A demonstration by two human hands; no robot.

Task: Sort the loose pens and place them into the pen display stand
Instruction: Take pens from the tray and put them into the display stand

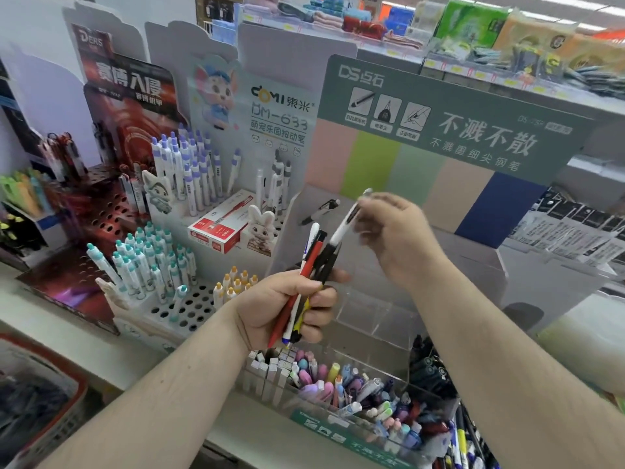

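Head view showed the left hand [287, 306] gripping a pen bundle [313, 262], long axes upright; just right, the right hand [395, 231] pinched a white pen [343, 228] tilted toward the display stand [449, 137] behind.

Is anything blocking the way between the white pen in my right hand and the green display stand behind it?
Nothing visible does. The right hand holds the white pen in open air before the green display stand, whose tray holds one lying pen.
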